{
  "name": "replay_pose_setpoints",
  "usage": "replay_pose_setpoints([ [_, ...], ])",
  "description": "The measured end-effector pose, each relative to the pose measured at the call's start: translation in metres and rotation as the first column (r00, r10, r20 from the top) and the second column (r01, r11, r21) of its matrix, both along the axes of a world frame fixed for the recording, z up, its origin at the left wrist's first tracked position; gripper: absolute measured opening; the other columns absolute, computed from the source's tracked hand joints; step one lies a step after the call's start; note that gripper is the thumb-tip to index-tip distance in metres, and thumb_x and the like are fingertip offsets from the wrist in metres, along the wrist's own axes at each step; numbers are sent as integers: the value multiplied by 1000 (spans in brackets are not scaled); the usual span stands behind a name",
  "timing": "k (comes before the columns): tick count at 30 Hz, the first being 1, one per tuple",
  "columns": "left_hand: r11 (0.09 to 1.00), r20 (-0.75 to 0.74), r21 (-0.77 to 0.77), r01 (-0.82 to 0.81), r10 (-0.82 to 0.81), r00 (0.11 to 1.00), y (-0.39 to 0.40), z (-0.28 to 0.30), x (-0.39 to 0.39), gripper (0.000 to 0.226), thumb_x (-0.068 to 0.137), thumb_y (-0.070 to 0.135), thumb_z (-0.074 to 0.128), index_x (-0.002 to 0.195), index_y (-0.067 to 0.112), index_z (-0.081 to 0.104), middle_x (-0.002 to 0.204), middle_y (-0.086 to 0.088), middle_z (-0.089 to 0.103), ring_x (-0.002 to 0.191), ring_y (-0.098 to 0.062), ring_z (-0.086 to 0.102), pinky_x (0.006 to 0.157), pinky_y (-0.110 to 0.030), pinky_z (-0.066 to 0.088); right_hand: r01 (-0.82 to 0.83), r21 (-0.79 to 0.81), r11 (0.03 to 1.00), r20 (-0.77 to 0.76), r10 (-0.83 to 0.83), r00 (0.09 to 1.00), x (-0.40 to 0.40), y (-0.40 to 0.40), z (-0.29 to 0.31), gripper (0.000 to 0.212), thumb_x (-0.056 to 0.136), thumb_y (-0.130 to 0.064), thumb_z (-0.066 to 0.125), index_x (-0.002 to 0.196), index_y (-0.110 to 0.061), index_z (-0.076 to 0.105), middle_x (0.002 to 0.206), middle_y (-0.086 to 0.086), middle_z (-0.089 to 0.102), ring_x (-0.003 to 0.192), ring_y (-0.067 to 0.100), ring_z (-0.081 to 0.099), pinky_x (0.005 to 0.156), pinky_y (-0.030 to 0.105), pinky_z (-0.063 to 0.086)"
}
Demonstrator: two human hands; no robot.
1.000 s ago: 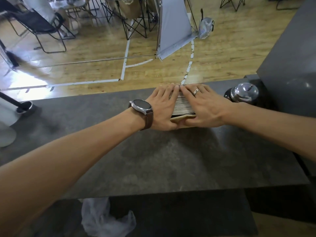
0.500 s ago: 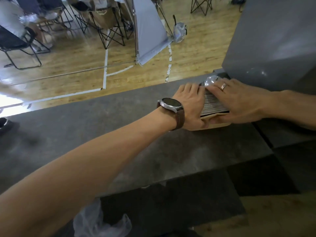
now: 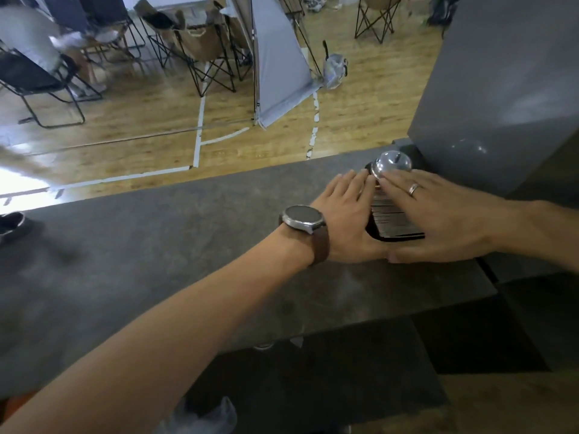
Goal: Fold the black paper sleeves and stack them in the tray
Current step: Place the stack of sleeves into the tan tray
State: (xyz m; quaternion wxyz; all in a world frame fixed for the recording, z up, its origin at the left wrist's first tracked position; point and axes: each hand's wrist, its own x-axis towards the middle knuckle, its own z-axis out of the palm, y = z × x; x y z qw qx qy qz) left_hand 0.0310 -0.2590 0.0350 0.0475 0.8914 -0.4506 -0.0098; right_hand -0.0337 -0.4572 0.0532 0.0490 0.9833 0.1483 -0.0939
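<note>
A thick stack of folded black paper sleeves [image 3: 394,219] stands on edge on the grey counter [image 3: 188,245], near its far right end. My left hand [image 3: 346,220], with a watch on the wrist, presses flat against the stack's left side. My right hand [image 3: 438,214], wearing a ring, covers the stack's right side and top, its thumb under the near end. Both hands clasp the stack between them. The tray is hidden under my hands and the stack.
A shiny metal call bell [image 3: 393,164] sits just beyond my fingertips. A tall grey box or panel [image 3: 501,89] rises at the right. The counter's near edge drops to a lower dark shelf [image 3: 313,371]. Folding chairs [image 3: 206,57] stand on the wooden floor beyond.
The view has swung left, so the hands and stack now sit further right, up against the bell. Both hands keep clasping the stack.
</note>
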Motion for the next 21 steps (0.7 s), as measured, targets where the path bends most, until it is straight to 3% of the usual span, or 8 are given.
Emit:
replay_pose_setpoints([
  [2, 998, 12, 15, -65, 65, 998, 41, 1, 6, 106, 81, 70, 45, 154, 6, 3, 162, -14, 3, 150, -27, 0, 120, -38, -2, -44, 68, 997, 40, 41, 998, 6, 33, 0, 117, 69, -99, 12, 154, -24, -19, 163, -6, -19, 144, 4, -26, 113, 25, -16],
  [4, 981, 25, 33, -189, 189, 982, 83, 0, 13, 93, 89, 62, 43, 154, 7, 5, 163, -13, 3, 150, -27, -1, 122, -39, -1, -67, 127, 990, 73, 58, 996, 16, 69, -5, 107, 77, -91, 8, 155, -21, -14, 164, -2, -16, 145, 5, -25, 106, 20, -23],
  [7, 923, -3, 50, -381, 382, 924, 140, -8, 10, 80, 95, 56, 37, 154, 8, 11, 162, -13, 7, 150, -27, 4, 122, -42, 3, -36, 194, 980, 81, 21, 997, 32, 123, -22, 97, 88, -77, 13, 157, -12, -2, 166, 9, -7, 152, 17, -9, 118, 28, -11],
  [12, 806, -35, -8, -591, 591, 806, 211, -45, -16, 70, 98, 51, 32, 154, 12, 15, 162, -10, 10, 150, -25, 3, 121, -39, 0, 40, 246, 969, 39, -51, 998, 33, 184, -66, 84, 98, -64, 19, 158, -8, 2, 166, 12, -3, 153, 22, -7, 119, 34, -6],
  [17, 735, -66, -15, -678, 676, 734, 232, -80, -39, 76, 97, 59, 23, 155, 14, 4, 164, -5, -2, 150, -21, -6, 120, -36, -6, 91, 234, 968, 55, -107, 993, 24, 208, -99, 86, 93, -67, 10, 158, -12, 1, 166, 8, -5, 152, 21, -12, 118, 36, -11],
  [21, 721, -41, -58, -691, 690, 723, 234, -91, -45, 77, 96, 60, 23, 155, 13, 9, 164, -6, 3, 150, -21, -3, 121, -37, -5, 101, 244, 964, 99, -128, 987, 22, 210, -109, 89, 89, -70, 0, 158, -14, 3, 167, 4, -2, 152, 17, -11, 120, 35, -11],
])
